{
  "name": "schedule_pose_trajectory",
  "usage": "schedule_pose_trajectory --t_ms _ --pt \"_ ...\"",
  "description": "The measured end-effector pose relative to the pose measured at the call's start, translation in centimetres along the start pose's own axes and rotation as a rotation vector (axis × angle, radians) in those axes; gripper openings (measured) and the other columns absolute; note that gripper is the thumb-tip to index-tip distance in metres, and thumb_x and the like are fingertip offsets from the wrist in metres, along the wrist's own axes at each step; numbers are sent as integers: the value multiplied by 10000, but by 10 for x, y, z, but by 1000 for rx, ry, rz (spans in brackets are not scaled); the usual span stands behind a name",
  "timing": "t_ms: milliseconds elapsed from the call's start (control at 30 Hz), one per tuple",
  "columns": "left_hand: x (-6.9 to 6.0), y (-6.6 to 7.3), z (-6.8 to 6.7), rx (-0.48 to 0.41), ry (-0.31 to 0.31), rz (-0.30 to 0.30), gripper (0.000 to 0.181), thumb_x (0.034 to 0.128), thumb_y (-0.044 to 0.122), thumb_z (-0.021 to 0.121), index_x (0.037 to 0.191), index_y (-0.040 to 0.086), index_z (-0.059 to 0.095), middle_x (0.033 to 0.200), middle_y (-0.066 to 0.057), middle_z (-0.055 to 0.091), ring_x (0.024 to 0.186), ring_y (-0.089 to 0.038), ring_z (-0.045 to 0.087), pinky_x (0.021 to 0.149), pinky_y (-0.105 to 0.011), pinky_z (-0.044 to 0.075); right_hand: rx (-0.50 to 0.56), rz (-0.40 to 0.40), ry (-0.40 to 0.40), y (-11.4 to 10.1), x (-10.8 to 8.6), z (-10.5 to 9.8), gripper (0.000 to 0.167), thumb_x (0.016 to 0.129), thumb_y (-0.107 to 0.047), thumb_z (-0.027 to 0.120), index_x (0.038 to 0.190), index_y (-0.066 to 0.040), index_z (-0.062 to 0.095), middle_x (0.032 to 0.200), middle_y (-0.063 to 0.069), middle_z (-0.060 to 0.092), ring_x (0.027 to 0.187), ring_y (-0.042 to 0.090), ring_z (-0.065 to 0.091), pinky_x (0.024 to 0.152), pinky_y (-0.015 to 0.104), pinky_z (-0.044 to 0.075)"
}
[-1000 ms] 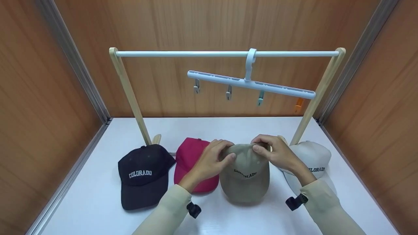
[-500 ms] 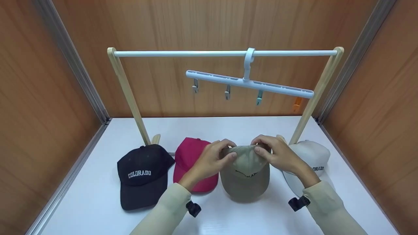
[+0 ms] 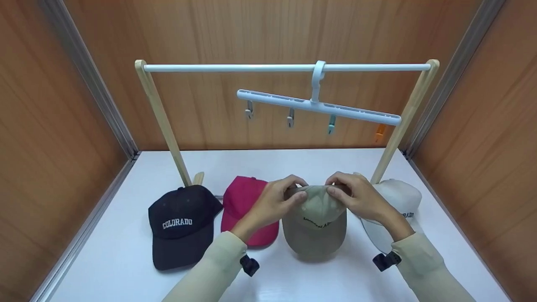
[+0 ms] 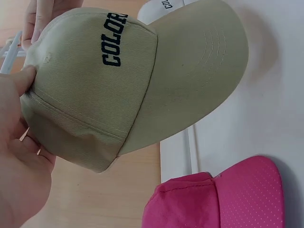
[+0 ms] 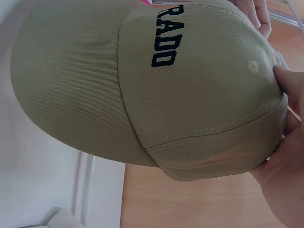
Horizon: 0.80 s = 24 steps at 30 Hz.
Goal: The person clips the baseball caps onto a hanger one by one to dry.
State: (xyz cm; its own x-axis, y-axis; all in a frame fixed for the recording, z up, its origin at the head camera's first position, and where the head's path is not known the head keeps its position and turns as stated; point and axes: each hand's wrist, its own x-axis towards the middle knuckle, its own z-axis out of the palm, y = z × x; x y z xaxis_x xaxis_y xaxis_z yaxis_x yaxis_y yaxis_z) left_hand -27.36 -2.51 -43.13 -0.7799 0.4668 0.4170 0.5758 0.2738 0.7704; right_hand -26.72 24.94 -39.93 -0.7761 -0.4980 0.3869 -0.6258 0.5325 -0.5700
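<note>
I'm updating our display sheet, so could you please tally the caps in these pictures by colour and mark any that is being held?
Black or very dark cap: 1
Pinkish-red cap: 1
Khaki cap, held by the left hand and right hand: 1
White cap: 1
Total: 4

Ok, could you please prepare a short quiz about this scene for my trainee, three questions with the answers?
1. Multiple choice: which cap do the left hand and the right hand grip?
a) the pink cap
b) the khaki cap
c) the white cap
2. True or false: the blue hanger hangs from the white rail.
3. Fill in: the lettering on the dark cap reads ____.

Key: 1. b; 2. true; 3. COLORADO.
</note>
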Motion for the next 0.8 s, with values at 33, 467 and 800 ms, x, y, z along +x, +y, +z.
schedule_pose_trajectory --t_ms 33,467,800 --pt "1 1 0 -1 -3 1 233 1032 282 725 1247 198 696 916 55 687 815 -95 618 738 -249 577 -6 4 4 0 0 0 88 1066 -207 672 1135 -208 727 963 -129 694 863 149 580 778 275 515" --pt "7 4 2 5 2 2 209 1033 284 726 1221 194 720 822 48 611 754 -91 548 675 -232 503 -52 -7 27 7 -7 -3 101 1051 -166 689 1140 -188 730 957 -121 665 852 137 563 744 251 528" --pt "12 7 10 21 -17 2 192 1040 269 714 1217 195 730 844 48 642 774 -85 569 682 -228 520 -36 -1 29 16 -18 -7 125 1040 -133 695 1150 -181 729 964 -75 611 821 133 574 696 225 556"
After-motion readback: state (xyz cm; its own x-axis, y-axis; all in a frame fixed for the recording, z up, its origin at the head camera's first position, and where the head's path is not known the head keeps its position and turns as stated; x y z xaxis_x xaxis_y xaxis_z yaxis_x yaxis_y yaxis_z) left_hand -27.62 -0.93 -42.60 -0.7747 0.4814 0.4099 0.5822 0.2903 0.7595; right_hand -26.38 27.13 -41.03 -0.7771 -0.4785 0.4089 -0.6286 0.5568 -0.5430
